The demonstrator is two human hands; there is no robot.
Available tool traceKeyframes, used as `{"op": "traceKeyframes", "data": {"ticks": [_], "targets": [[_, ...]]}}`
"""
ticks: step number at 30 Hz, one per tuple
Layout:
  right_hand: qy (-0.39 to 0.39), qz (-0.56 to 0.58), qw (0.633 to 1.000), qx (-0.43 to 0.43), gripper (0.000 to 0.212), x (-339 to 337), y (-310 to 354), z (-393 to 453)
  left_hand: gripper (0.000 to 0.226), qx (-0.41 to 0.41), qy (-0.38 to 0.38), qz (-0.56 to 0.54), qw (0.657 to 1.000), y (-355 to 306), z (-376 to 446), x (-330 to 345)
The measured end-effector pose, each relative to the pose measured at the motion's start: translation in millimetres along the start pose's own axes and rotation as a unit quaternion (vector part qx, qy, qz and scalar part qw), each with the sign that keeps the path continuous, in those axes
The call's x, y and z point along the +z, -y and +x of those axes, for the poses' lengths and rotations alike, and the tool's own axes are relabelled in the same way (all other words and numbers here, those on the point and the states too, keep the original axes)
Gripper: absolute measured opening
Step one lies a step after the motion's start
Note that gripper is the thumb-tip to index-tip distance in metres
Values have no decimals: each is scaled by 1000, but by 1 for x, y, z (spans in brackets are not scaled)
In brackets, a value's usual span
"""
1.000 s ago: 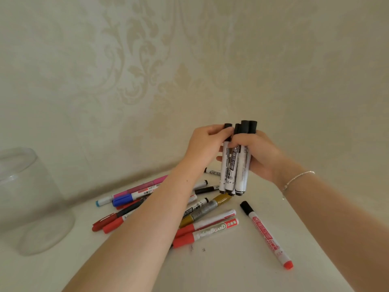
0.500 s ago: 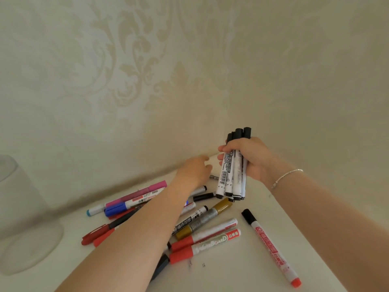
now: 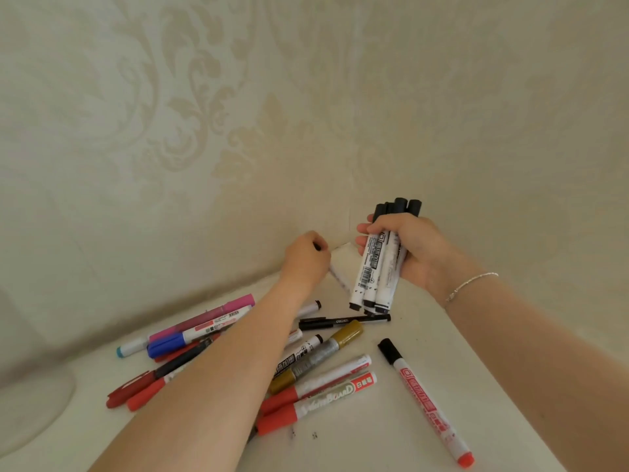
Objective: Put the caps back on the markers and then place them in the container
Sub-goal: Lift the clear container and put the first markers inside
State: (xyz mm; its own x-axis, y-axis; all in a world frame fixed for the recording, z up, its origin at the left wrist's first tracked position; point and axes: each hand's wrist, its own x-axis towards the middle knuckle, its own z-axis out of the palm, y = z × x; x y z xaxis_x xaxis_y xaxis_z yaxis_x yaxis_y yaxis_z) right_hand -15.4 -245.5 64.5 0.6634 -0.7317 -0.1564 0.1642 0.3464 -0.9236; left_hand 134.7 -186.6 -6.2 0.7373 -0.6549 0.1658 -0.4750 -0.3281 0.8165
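Head view: right hand (image 3: 413,248) grips an upright bundle of black-capped markers (image 3: 377,267) above the tabletop's (image 3: 374,437) far corner; left hand (image 3: 306,258), fingers curled, pinches another marker (image 3: 338,279) there. Overfilled, the bundle may slip

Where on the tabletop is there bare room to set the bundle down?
Bare patch: between the two red-capped whiteboard markers and the lone black-capped, red-ended marker, running to the near edge of the white table. Another lies right of that lone marker. Crowded: the loose marker pile under the left forearm. The right hand grips the bundle of black-capped white markers.
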Motion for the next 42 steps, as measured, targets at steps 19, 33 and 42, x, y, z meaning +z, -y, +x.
{"op": "traceKeyframes", "data": {"ticks": [19,33,42], "targets": [[57,76,991,92,9,21,-15,-25,23,120,39,-121,985,-49,-61,-53],[-89,52,994,-43,20,49,-22,-34,41,-132,166,-361,908,-45,-93,-48],[-113,-40,959,-258,51,71,-25,-60,37,-294,120,-642,698,-49,-117,-46]]}}
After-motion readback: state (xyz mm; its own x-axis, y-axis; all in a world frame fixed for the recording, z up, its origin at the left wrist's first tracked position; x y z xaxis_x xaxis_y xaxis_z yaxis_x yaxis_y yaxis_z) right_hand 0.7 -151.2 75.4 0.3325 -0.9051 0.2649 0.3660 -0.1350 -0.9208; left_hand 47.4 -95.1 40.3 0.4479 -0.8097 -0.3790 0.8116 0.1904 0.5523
